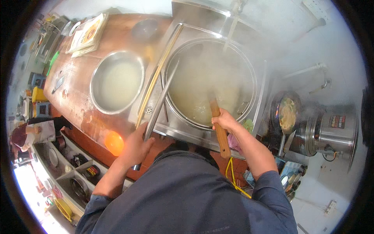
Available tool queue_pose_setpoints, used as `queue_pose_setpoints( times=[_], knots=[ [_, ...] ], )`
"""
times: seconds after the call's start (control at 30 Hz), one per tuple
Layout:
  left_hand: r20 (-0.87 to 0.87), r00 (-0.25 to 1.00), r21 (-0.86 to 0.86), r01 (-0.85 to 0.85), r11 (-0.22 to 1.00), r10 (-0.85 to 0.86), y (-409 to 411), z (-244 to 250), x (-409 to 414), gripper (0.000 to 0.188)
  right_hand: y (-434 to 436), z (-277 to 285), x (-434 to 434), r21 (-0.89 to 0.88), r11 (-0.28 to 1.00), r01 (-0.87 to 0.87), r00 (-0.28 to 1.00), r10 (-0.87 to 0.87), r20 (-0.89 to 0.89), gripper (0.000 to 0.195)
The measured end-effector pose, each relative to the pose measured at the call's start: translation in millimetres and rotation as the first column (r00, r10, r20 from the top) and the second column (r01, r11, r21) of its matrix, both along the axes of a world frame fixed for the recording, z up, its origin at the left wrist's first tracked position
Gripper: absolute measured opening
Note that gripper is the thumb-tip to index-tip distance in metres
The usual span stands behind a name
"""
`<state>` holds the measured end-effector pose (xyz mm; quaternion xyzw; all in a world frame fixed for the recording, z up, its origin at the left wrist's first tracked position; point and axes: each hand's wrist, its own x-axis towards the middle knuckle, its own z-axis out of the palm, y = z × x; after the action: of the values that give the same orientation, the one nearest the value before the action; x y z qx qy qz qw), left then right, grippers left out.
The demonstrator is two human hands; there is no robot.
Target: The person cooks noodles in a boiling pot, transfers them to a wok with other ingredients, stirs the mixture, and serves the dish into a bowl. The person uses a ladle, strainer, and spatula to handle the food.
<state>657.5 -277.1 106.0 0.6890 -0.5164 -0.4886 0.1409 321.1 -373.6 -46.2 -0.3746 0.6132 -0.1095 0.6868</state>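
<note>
Before me a large round steel cooking pot [254, 84] is set into a steel stove surround and holds cloudy, steaming liquid [201, 79]. My right hand [225, 120] grips a flat wooden handle [221, 140] near the pot's front rim. The far end of that handle dips into the liquid, where steam and broth hide it. My left hand [138, 146] is closed around a long metal handle [160, 101] that slants up over the pot's left rim. Long wooden chopsticks [155, 79] lie on the surround just beyond my left hand.
Left of the stove, a steel basin [93, 87] of pale liquid stands on a brown worktop [79, 70] with a glowing orange object [114, 143] at its front edge. To the right are a wok [274, 102] holding food and a steel drum cooker [336, 128]. A person [38, 131] is far left.
</note>
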Motion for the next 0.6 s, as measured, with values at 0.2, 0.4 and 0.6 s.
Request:
queue_pose_setpoints(
  times=[0.2,0.4,0.6],
  knots=[
    [-0.023,0.999,-0.093,-0.034,0.995,0.032,9,-13,0,0.053,51,68,-35,0.075,0.990,-0.117,0.985,0.106,0.137,0.060],
    [0.080,0.995,-0.428,0.094,0.899,-0.065,15,-38,-2,0.054,75,150,-101,0.084,0.994,-0.072,0.996,0.067,0.057,0.068],
    [-0.031,0.999,-0.209,-0.046,0.977,0.040,19,-28,-18,0.053,24,120,-153,-0.080,0.488,-0.869,0.234,0.264,-0.936,0.066]
  ],
)
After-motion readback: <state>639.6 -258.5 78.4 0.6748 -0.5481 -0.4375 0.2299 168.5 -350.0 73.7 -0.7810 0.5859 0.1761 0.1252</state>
